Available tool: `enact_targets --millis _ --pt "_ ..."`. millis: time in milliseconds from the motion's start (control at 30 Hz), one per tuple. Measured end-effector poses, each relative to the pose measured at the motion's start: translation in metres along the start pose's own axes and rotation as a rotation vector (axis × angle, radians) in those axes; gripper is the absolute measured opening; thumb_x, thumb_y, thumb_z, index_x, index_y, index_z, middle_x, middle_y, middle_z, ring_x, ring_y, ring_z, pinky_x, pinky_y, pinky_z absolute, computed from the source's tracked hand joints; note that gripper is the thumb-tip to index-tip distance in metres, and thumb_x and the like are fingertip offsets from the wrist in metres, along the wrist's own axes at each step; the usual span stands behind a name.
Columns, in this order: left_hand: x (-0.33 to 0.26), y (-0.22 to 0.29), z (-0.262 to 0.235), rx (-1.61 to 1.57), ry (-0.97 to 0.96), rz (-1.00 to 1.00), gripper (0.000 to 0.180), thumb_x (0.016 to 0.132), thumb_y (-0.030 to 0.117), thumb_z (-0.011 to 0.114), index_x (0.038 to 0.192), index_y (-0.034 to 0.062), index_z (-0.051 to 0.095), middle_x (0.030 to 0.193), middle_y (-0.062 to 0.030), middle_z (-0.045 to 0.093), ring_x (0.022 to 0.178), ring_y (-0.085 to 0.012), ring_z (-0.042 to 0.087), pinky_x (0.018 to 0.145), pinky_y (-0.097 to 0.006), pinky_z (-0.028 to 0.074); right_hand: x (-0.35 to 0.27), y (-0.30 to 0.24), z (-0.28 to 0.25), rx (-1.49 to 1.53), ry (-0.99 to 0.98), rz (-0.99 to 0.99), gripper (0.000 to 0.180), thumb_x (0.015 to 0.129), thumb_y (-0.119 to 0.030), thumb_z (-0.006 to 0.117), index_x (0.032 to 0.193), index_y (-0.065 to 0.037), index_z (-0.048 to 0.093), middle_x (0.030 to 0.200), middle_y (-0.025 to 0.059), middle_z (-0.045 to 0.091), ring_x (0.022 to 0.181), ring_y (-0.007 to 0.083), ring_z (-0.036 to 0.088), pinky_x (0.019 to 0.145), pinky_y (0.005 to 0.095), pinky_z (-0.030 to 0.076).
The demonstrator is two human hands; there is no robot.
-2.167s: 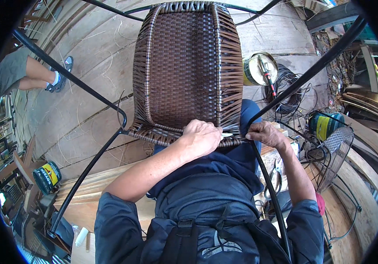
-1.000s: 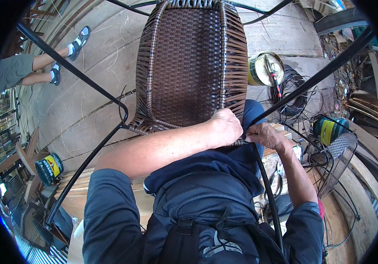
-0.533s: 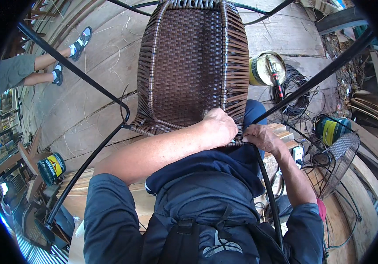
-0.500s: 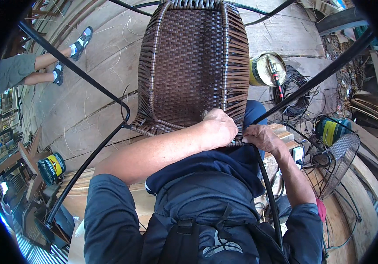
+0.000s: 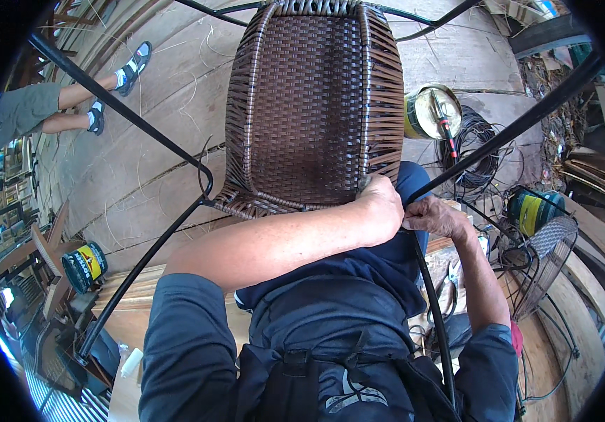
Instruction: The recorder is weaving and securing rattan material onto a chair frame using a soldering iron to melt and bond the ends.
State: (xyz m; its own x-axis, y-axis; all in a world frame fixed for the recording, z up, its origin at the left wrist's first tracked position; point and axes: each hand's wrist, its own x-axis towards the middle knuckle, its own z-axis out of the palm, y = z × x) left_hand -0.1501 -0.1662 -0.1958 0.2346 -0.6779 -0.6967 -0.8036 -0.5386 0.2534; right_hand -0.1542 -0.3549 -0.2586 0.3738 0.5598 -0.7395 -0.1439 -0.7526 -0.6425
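Note:
A brown woven wicker chair (image 5: 302, 105) on a thin black metal frame (image 5: 123, 119) lies in front of me. My left hand (image 5: 381, 202) rests at its near right corner with fingers curled over the woven edge; what they grip is hidden. Just to the right, by the bend of the frame tube, my right hand (image 5: 437, 216) is closed in a pinch. Whatever sits between those fingers is too small to make out. Both hands are close together, and my left forearm crosses in front of the chair's near edge.
Beyond the right tube stands a lidded can (image 5: 425, 112) with a red-handled tool on top, beside a coil of dark strand (image 5: 482, 151). Cutters (image 5: 450, 285) lie near my right forearm. A wire-mesh fan guard (image 5: 545, 267) is at right. Another person's legs (image 5: 70, 105) are at far left.
Both hands have shifted slightly right, the left one now further along the chair's corner. The cutters have come into clearer view below my right hand.

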Motion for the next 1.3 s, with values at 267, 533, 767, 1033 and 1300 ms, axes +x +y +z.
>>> enact_targets --millis 267,533,767,1033,1300 --pt "0.016 -0.004 0.029 -0.108 0.092 0.036 0.02 0.08 0.017 0.063 0.096 0.0136 0.075 0.1 -0.0031 0.071 0.092 -0.0188 0.068 0.07 -0.037 0.054 0.005 -0.006 -0.007 -0.017 -0.064 0.088 0.025 0.079 -0.026 0.065 0.087 -0.002 0.067 0.071 0.0082 0.062 0.066 0.0173 0.057 0.064 0.0328 0.047" --pt "0.004 -0.011 0.057 -0.183 0.415 0.055 0.016 0.077 0.015 0.057 0.071 0.0091 0.071 0.075 -0.0069 0.07 0.077 -0.0215 0.069 0.066 -0.034 0.053 -0.009 -0.012 0.009 -0.04 0.077 0.042 0.022 0.081 -0.021 0.063 0.09 -0.001 0.065 0.075 0.0126 0.064 0.071 0.0241 0.062 0.066 0.0356 0.048" --pt "-0.004 -0.008 0.075 -0.304 0.464 0.011 0.016 0.078 0.016 0.057 0.069 0.009 0.068 0.071 -0.0077 0.068 0.073 -0.0226 0.068 0.063 -0.037 0.053 -0.009 -0.008 0.003 -0.326 0.181 -0.243 0.018 0.076 -0.014 0.064 0.089 -0.003 0.069 0.078 0.0158 0.065 0.074 0.0316 0.063 0.067 0.0383 0.05" --pt "-0.008 -0.01 0.077 -0.309 0.455 0.002 0.016 0.078 0.018 0.057 0.071 0.0093 0.068 0.071 -0.0081 0.067 0.073 -0.0237 0.068 0.063 -0.038 0.053 -0.005 -0.017 0.011 -0.194 0.127 0.006 0.015 0.077 -0.013 0.063 0.086 -0.001 0.065 0.079 0.0171 0.063 0.077 0.0337 0.062 0.068 0.0403 0.048" --pt "-0.005 -0.009 0.086 -0.279 0.498 0.003 0.015 0.077 0.017 0.057 0.072 0.0092 0.068 0.073 -0.0086 0.067 0.071 -0.0242 0.068 0.062 -0.036 0.053 -0.004 -0.001 0.023 -0.211 0.187 -0.166 0.013 0.081 -0.012 0.06 0.088 -0.002 0.063 0.084 0.0157 0.062 0.084 0.0347 0.061 0.074 0.0409 0.048"
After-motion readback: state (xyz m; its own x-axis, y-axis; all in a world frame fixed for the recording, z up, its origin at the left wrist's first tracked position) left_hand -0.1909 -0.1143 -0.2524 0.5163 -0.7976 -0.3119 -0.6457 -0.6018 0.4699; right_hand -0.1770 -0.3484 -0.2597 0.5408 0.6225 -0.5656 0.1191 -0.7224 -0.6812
